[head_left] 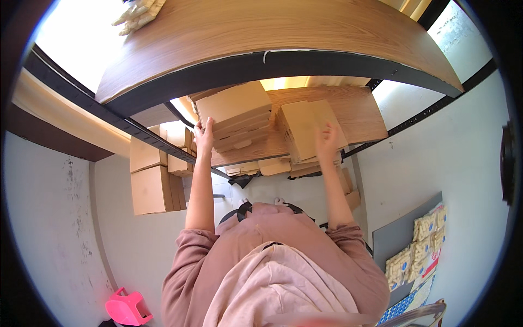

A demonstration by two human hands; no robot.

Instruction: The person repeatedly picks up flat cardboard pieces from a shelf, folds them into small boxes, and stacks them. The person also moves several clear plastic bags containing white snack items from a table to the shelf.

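Note:
A stack of flat brown cardboard boxes [239, 111] stands on the left part of the lower wooden shelf. My left hand [204, 136] is against the left side of this stack, its fingers stretched out and its thumb near the front corner. To the right is a second stack of cardboard boxes [299, 128], set at a slight angle. My right hand [327, 143] is over the right part of that stack, fingers loosely apart and a little blurred. I see nothing held in it, and cannot tell whether it touches the cardboard.
An upper wooden shelf [272, 27] with a black metal edge juts out above my hands. Larger cardboard boxes [150, 188] stand at the left, beyond the black shelf post. More folded cardboard [275, 165] lies below the lower shelf [354, 114]. A pink plastic stool [128, 306] is at lower left, bagged goods [417, 250] at right.

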